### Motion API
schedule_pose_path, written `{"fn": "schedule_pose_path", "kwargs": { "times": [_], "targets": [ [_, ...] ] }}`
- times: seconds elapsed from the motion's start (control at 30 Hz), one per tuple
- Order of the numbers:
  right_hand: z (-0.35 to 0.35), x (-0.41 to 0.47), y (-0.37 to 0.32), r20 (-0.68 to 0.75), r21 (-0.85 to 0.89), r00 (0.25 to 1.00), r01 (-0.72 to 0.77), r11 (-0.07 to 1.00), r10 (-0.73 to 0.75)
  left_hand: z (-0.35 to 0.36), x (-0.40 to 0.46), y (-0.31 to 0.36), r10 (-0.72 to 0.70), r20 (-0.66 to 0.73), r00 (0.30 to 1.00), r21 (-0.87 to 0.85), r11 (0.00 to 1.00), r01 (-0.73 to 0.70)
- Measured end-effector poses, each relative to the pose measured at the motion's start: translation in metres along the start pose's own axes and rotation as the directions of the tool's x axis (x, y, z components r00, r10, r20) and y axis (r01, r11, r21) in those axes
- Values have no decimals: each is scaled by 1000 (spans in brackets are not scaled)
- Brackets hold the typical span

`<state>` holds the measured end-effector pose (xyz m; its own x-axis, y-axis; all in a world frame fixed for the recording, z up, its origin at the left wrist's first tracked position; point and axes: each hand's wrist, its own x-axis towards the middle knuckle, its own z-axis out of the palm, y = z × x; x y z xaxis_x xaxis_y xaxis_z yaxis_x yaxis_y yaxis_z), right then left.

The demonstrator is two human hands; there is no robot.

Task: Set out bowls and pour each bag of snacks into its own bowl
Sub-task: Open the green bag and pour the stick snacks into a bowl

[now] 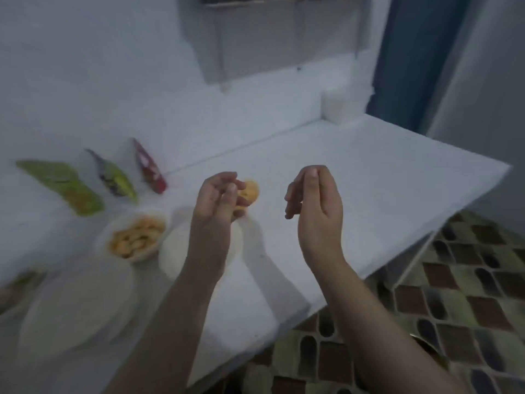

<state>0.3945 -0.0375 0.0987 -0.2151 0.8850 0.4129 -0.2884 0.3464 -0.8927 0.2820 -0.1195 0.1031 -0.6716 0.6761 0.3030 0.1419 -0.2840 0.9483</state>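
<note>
Your left hand (218, 199) hovers at the centre of the frame with its fingers (231, 191) curled around something small and orange (251, 191). It may be a snack piece or a crumpled packet, but the blur makes it impossible to say which. Your right hand (315, 200) is raised beside it, well apart, with fingers loosely bent and nothing in them.

Below your left wrist sits an empty white bowl (173, 251), touching or just beside the filled bowl (136, 237) of yellow-orange snacks at lower left. A larger white bowl (76, 302) lies nearer the lower left corner.

Three unopened bags lean against the wall at the left of the frame: a green bag (65, 186), a purple and yellow bag (115, 179) and a red bag (150, 169).

For the next pour, bring one bag over the empty bowl, tear the top fully, and tip it low over the rim so nothing scatters on the white worktop (355, 180).

No brand or writing can be read on the bags because the picture is too blurred.
</note>
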Motion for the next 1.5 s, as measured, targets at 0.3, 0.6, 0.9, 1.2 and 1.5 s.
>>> {"fn": "schedule_pose_path", "kwargs": {
  "times": [0.3, 0.6, 0.9, 1.2, 1.5],
  "targets": [
    [200, -13, 19, 325, 30, 944, 50, 998, -57, -183, 14, 30, 43, -414, 909, 82, 997, -10],
    [358, -19, 38, 498, -167, 851, 283, 945, -167, -306, 36, 44, 49, -619, 784, 136, 990, 45],
    [477, 0, 69, 755, -451, 641, 664, 596, -142, -387, 60, 60, 19, -673, 739, 141, 985, 103],
    [540, 8, 103, 775, -632, 605, 746, 209, 183, -441, 71, 56, -35, -717, 696, 120, 978, 173],
    [530, 5, 112, 847, -532, 521, 823, 202, 105, -438, 71, 46, -81, -717, 692, 102, 970, 219]
  ]
}}
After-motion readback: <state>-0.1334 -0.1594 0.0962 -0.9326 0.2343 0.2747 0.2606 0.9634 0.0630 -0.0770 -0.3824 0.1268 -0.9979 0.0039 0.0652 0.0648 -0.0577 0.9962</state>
